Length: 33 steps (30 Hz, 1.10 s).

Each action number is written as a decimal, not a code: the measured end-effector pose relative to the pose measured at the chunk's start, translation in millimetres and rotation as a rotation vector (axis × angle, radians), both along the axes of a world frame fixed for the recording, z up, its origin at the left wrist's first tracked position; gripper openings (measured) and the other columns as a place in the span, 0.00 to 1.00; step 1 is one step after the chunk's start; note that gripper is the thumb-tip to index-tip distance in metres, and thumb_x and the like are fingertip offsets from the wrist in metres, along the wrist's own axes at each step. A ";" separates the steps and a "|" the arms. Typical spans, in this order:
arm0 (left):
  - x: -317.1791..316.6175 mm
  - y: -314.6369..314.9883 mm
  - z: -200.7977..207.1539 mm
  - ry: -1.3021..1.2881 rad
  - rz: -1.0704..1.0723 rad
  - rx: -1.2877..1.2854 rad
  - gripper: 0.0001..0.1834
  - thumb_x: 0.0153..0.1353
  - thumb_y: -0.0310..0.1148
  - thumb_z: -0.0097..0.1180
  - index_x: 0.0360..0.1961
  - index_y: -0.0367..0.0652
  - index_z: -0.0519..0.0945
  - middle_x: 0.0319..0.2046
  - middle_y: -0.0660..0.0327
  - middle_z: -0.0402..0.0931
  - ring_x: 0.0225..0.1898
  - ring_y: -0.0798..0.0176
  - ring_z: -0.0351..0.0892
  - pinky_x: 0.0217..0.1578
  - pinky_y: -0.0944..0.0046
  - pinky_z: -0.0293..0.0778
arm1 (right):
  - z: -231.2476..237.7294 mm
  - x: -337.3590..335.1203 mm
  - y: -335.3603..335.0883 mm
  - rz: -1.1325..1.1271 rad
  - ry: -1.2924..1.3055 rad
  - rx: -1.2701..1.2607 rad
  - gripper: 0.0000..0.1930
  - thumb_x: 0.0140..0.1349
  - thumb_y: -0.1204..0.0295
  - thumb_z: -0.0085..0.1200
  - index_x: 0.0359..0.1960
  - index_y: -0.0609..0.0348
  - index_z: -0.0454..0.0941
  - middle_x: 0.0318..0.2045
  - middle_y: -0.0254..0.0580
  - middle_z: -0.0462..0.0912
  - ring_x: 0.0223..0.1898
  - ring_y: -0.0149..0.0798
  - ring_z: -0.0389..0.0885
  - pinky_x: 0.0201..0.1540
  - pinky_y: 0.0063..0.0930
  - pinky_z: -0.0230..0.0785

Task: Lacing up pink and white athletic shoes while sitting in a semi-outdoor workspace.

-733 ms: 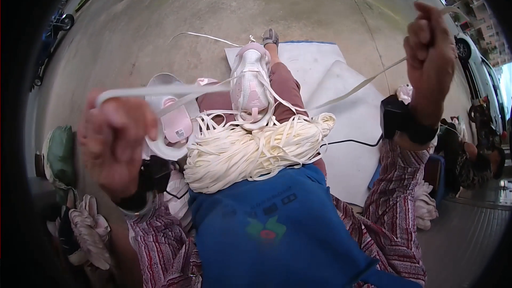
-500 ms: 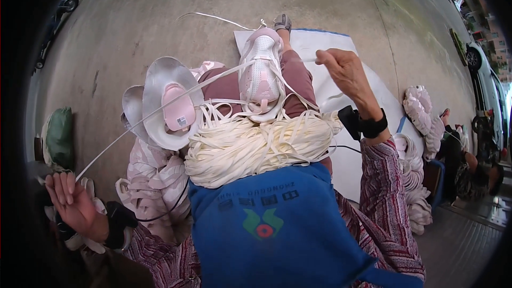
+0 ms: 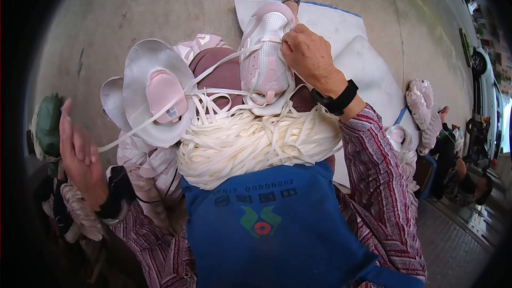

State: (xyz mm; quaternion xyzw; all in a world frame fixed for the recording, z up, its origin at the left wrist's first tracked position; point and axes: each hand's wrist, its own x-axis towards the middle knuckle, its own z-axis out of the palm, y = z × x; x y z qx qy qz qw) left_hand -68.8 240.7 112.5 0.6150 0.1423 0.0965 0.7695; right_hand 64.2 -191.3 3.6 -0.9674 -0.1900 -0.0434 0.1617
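A pink and white sneaker (image 3: 266,69) sits toe away from me between my knees, with a white shoelace (image 3: 221,64) threaded across its upper. My right hand (image 3: 312,56) is closed in a pinch at the sneaker's right lacing edge, on a shoelace whose end the fingers hide. From the sneaker a length of lace runs down left to my left hand (image 3: 82,162), raised at the far left. That hand's fingers are fairly straight, and the lace meets them. Across my lap lies a thick bundle of cream laces (image 3: 258,144).
Left of the sneaker stand pale shoe pieces with a pink insole (image 3: 166,96), above more pink shoes (image 3: 146,160). A blue apron (image 3: 266,229) covers my lap. White sheeting (image 3: 357,69) spreads under my leg. Stacked pink shoes (image 3: 424,106) and another person (image 3: 458,170) are at the right.
My right hand has come leftward from the air beside the sneaker to its lacing edge. My left hand has risen and tilted upright, and the lace leading to it is shorter.
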 end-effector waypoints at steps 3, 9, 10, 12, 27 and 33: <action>49.8 -86.6 -20.0 0.067 -0.138 0.147 0.22 0.70 0.32 0.40 0.63 0.35 0.62 0.13 0.74 0.54 0.12 0.83 0.50 0.10 0.80 0.54 | -1.9 1.6 -3.9 0.023 0.002 -0.058 0.07 0.53 0.72 0.53 0.24 0.62 0.80 0.30 0.50 0.79 0.30 0.51 0.81 0.33 0.44 0.73; 97.2 -165.6 -44.1 0.167 -0.426 0.206 0.15 0.67 0.33 0.44 0.49 0.37 0.75 0.22 0.70 0.69 0.14 0.83 0.55 0.14 0.80 0.56 | -7.3 6.0 -4.2 0.041 0.005 -0.096 0.07 0.55 0.70 0.53 0.27 0.59 0.81 0.27 0.42 0.79 0.30 0.47 0.80 0.31 0.40 0.73; 102.2 -177.0 -46.5 0.202 -0.478 0.251 0.14 0.66 0.35 0.47 0.46 0.38 0.77 0.25 0.69 0.72 0.15 0.82 0.56 0.15 0.78 0.57 | -7.2 5.9 -3.2 0.042 0.008 -0.092 0.07 0.55 0.70 0.53 0.27 0.59 0.81 0.27 0.42 0.79 0.30 0.47 0.80 0.31 0.40 0.73; 113.8 -187.2 -67.3 0.138 -0.590 0.381 0.13 0.65 0.37 0.50 0.42 0.37 0.78 0.27 0.67 0.74 0.22 0.78 0.66 0.23 0.76 0.64 | -5.1 5.8 -0.7 0.055 -0.010 -0.084 0.06 0.54 0.71 0.53 0.26 0.59 0.79 0.26 0.42 0.78 0.30 0.46 0.80 0.30 0.39 0.72; 141.0 -243.8 -116.0 -0.012 -0.676 0.877 0.10 0.61 0.34 0.55 0.36 0.37 0.78 0.24 0.61 0.76 0.26 0.68 0.73 0.30 0.67 0.70 | 10.6 37.7 -9.6 0.058 -0.198 0.066 0.05 0.53 0.73 0.53 0.30 0.61 0.76 0.22 0.48 0.78 0.25 0.50 0.79 0.27 0.38 0.72; 142.2 -249.3 -112.7 -0.364 -0.643 1.160 0.08 0.60 0.31 0.54 0.36 0.38 0.78 0.29 0.53 0.78 0.30 0.51 0.78 0.31 0.59 0.73 | -10.0 -6.4 -29.9 -0.078 0.142 0.330 0.10 0.59 0.67 0.52 0.32 0.62 0.78 0.22 0.53 0.80 0.24 0.51 0.79 0.29 0.38 0.70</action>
